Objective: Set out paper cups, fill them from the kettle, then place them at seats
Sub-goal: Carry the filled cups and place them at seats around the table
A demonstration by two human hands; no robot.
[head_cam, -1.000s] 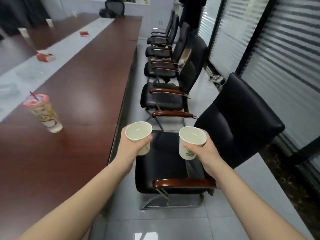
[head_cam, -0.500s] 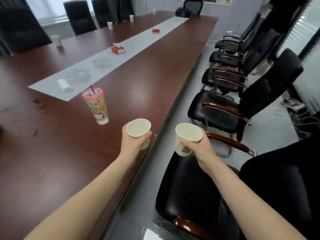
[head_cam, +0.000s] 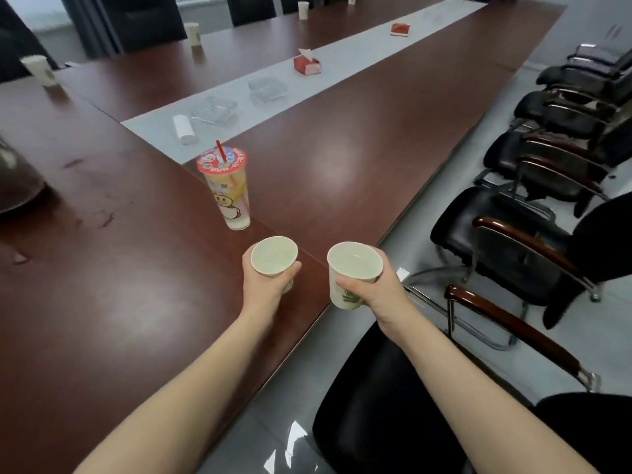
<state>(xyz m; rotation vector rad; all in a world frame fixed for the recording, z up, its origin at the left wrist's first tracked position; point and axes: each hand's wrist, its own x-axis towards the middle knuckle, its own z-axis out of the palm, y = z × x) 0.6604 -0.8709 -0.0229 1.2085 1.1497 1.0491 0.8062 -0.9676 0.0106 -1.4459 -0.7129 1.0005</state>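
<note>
Reddish-brown wood fills the left side, a long table (head_cam: 102,268) with a far paper cup (head_cam: 37,68) standing near its far-left edge. Further right a plastic drink cup (head_cam: 227,189) with a red lid and straw stands upright on the table. Just in front of it the left hand (head_cam: 265,285) curls fingers and thumb round the left cup (head_cam: 273,256), held above the table's near edge with pale liquid inside. Beside it the right hand (head_cam: 372,289) wraps thumb and fingers round the right cup (head_cam: 354,265), also filled, held just past the table edge. Below it is a black chair (head_cam: 376,405), and more chairs line the right.
</note>
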